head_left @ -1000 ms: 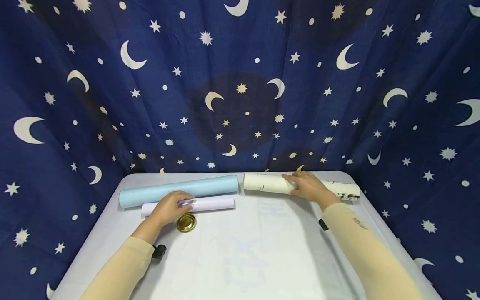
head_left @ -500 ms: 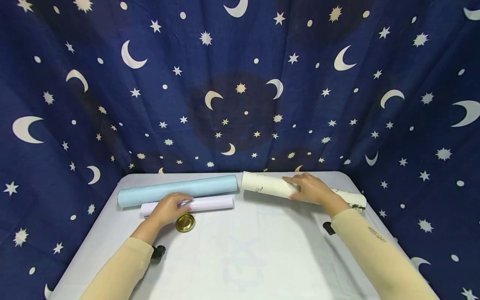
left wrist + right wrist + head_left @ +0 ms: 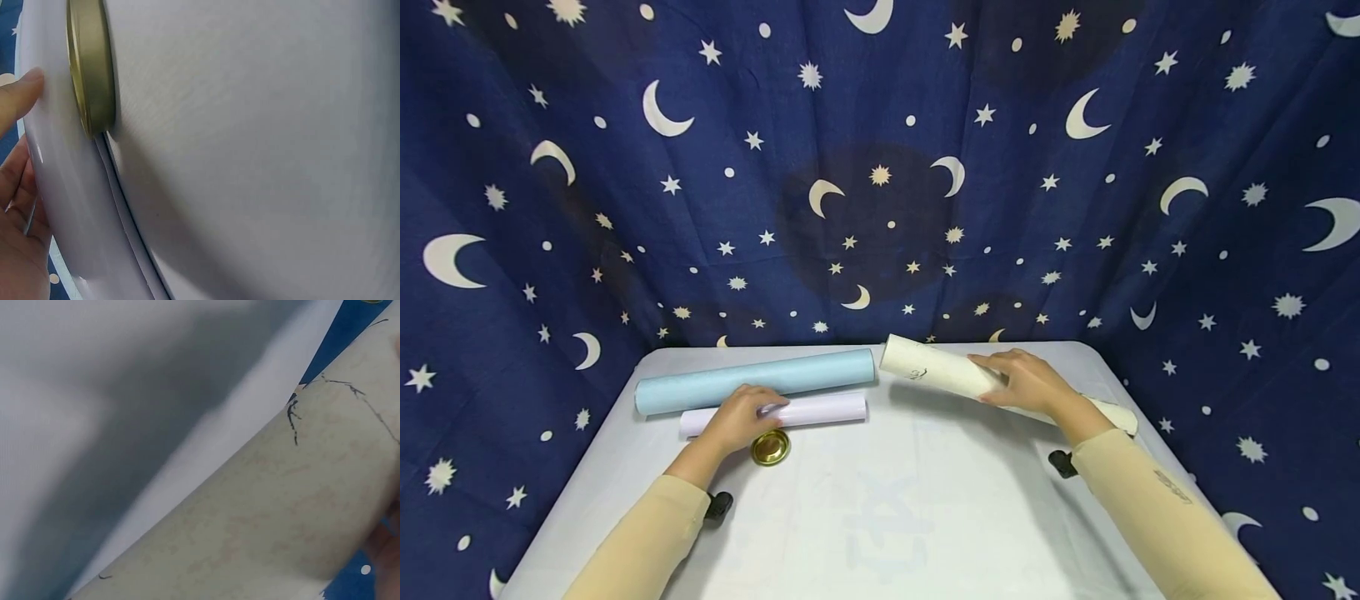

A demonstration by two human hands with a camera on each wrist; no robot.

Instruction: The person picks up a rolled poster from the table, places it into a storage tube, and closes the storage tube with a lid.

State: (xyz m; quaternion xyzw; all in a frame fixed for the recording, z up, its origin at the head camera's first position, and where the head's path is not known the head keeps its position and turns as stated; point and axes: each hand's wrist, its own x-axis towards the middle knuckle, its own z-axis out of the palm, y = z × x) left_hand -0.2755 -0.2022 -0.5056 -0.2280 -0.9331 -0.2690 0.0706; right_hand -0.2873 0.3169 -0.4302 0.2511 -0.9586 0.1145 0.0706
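My right hand (image 3: pixel 1026 385) grips a cream roll of paper (image 3: pixel 943 369) with dark branch-like markings around its middle, fingers behind it and thumb in front. The roll slants, its left end raised near the back edge of the table. In the right wrist view the marked surface of the cream roll (image 3: pixel 250 506) fills the lower right. At the left, my left hand (image 3: pixel 743 421) holds a glossy lavender roll (image 3: pixel 823 409) lying on the table; the left wrist view shows the thumb (image 3: pixel 25 94) and fingers about this roll (image 3: pixel 69 187). A gold jar lid (image 3: pixel 771 447) sits right at its near side.
A light blue roll (image 3: pixel 760 382) lies behind the lavender one on the white-covered table (image 3: pixel 910 500). Behind and at both sides hangs a dark blue curtain (image 3: pixel 880 108) with moons and stars.
My right hand has moved a little right and nearer with the cream roll, which has tilted, its left end rising and its right end shifting nearer. My left hand stays put.
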